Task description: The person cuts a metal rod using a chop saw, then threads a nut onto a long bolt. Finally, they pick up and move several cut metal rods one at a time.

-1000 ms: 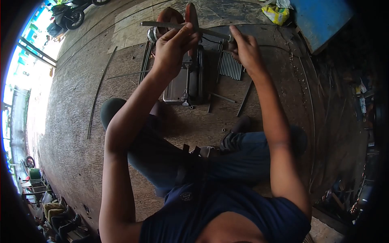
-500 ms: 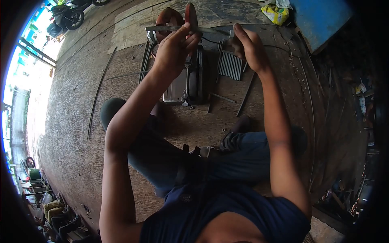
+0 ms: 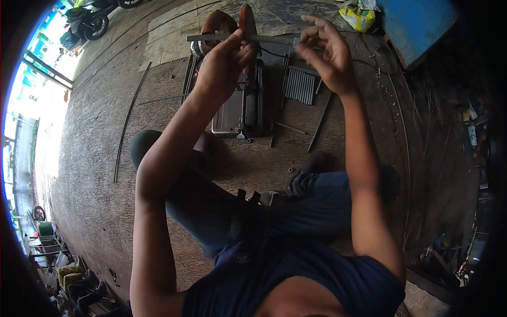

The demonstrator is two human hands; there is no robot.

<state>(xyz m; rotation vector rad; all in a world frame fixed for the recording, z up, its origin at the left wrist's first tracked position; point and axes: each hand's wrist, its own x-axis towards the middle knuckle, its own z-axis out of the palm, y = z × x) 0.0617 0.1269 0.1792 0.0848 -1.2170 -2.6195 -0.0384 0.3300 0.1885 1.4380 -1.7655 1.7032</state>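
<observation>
My left hand [image 3: 223, 67] is closed around a threaded rod [image 3: 272, 39], which lies level from left to right at the top of the view. A small nut [image 3: 297, 44] sits on the rod's right end. My right hand [image 3: 331, 59] is beside that end with its fingers spread, the thumb tip right at the nut. Below and behind the left hand stands a cut-off saw [image 3: 222, 24] with red guards and a dark base plate [image 3: 226, 117].
Several cut rods [image 3: 299, 87] lie in a row right of the saw. Longer rods [image 3: 131, 124] and short pieces are scattered over the floor. A loose nut [image 3: 290, 170] lies near my foot. A yellow bag [image 3: 355, 20] and a blue panel [image 3: 417, 29] are at upper right.
My right hand's fingers have uncurled and spread away from the nut, which now shows on the rod's end. My left hand and the rod have shifted slightly left.
</observation>
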